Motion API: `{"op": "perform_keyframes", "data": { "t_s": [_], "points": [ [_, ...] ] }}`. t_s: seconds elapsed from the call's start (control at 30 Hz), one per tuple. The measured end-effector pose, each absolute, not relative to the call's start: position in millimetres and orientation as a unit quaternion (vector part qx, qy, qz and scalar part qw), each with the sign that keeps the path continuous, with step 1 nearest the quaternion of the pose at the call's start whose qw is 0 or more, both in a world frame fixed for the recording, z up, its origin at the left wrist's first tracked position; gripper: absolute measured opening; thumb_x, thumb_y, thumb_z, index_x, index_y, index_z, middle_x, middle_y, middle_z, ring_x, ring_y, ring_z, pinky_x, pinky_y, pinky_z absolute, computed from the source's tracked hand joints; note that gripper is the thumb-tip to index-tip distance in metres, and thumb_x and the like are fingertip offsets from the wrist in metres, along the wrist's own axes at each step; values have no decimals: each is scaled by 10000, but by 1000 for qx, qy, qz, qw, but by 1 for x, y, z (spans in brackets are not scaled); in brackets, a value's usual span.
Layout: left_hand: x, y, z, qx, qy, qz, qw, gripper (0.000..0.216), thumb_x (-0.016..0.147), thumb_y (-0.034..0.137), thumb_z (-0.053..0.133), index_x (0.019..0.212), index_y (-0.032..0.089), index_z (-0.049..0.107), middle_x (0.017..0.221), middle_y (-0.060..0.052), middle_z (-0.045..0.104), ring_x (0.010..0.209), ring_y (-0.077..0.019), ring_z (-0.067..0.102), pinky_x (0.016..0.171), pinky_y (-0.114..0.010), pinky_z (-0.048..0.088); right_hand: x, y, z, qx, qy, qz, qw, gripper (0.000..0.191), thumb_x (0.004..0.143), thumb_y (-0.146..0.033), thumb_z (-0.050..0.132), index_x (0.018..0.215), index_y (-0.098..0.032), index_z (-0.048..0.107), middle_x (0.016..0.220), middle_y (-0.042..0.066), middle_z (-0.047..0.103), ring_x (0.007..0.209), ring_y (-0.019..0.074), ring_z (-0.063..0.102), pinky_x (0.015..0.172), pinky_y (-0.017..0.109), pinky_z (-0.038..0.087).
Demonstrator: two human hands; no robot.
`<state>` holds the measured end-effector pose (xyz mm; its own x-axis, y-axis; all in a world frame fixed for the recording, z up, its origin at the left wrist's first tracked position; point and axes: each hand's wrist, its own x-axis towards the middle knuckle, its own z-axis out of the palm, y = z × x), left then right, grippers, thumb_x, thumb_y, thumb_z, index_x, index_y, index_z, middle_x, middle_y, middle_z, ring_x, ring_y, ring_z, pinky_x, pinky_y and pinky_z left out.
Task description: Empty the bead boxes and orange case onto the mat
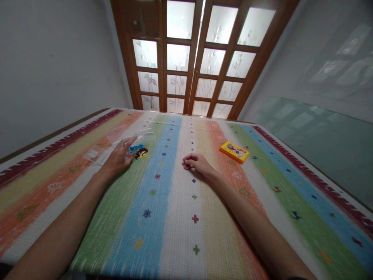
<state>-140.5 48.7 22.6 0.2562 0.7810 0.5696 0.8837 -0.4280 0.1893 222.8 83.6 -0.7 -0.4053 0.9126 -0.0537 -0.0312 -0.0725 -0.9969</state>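
My left hand [119, 156] rests on the left side of the table, fingers stretched out and apart from the thumb. Right beside it lie a small pile of blue pieces [136, 148] and a cluster of dark brown pieces [142, 153] with a few yellow pieces [143, 156]; they look like tiny building bricks. Clear plastic packaging [95, 154] spreads beside and beyond this hand. Over the white stripe in the middle, my right hand [196, 163] is closed, fingertips curled against the thumb. Whatever it pinches, if anything, is too small to make out.
A yellow box [234, 151] with a picture on top lies to the right of my right hand. The striped tablecloth [180, 233] covers the table. A greenish glass panel [317, 132] leans by the right wall, and wooden doors [163, 58] with frosted panes stand beyond the far edge.
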Motion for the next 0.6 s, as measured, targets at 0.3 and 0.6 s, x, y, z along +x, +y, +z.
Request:
{"op": "perform_keyframes", "data": {
  "t_s": [0.3,0.6],
  "points": [
    [-146,47,25,-816,-496,-282,92,662,907,158,513,1531,283,329,1459,-119,484,1318,-303,524,1094,-502,466,222,83,-1,-399,-563,616,380,94,726,-193,758,781,-155,691,755,66,703,652,137,637,671,300,541],
    [-149,54,21,-834,-476,-256,107,570,910,177,462,1459,332,455,1435,-73,533,1225,-277,595,1042,-478,513,222,83,0,-396,-563,617,380,98,738,-190,766,788,-161,688,763,66,702,657,136,647,667,295,557]
  ]
}}
